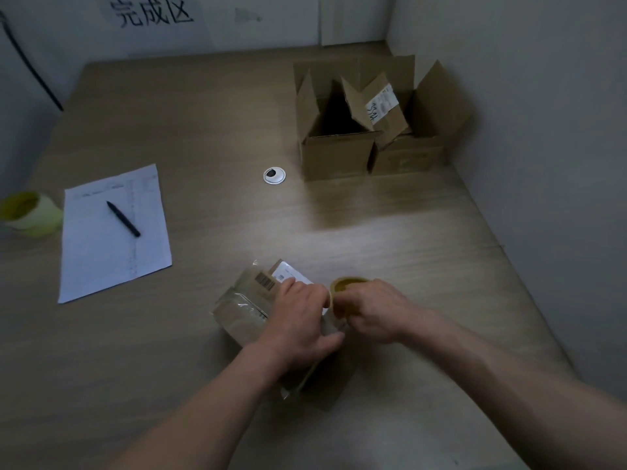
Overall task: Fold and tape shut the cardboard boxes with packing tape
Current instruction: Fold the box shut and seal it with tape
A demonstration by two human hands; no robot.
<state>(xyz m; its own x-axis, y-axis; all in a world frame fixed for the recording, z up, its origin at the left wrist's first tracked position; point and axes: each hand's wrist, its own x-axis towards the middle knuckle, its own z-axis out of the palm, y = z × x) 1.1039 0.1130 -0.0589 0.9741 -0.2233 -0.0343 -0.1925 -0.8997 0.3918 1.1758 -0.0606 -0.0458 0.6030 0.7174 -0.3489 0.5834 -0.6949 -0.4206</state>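
A small closed cardboard box (pixel 247 300) with old clear tape and barcode labels lies on the wooden table near me. My left hand (pixel 298 320) rests on top of its right end, fingers curled over the box edge. My right hand (pixel 373 310) grips a roll of yellowish packing tape (pixel 346 286) right beside the box. The two hands touch at the box's right edge, and the tape strip itself is hidden between them.
Two open cardboard boxes (pixel 339 150) (pixel 417 144) stand at the far right against the wall. A sheet of paper (pixel 115 239) with a black pen (pixel 124 219) lies at the left, another tape roll (pixel 30 215) beyond it. A cable grommet (pixel 274 175) sits mid-table.
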